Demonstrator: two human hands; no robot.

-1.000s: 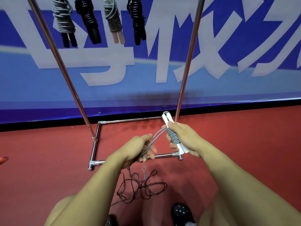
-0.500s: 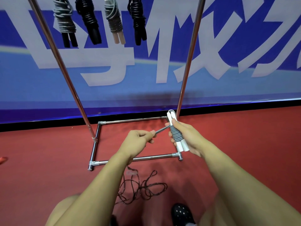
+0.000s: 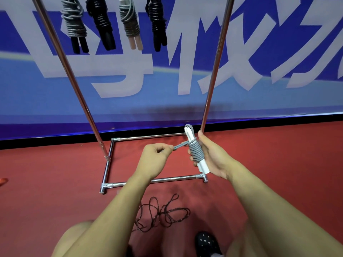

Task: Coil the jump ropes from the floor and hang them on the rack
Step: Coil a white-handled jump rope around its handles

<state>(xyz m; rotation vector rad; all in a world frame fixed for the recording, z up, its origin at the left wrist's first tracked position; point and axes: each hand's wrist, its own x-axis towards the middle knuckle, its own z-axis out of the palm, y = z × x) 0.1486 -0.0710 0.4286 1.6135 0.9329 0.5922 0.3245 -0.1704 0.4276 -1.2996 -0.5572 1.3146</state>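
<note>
Rack top bar cut off at upper edge; hanging ropes' tops too. Left forearm hides part of floor rope. Shoe clipped at bottom edge.

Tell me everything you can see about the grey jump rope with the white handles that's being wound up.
The grey jump rope has a smooth, rubbery-looking cord coiled in tight turns around two white handles held side by side, tilted a little off upright. A small loop of cord sticks out above the handle tops. The right hand clasps the bundle from behind. The left hand pinches the free tail, drawn taut toward the left. It is held above the red floor, in front of the rack's base.
</note>
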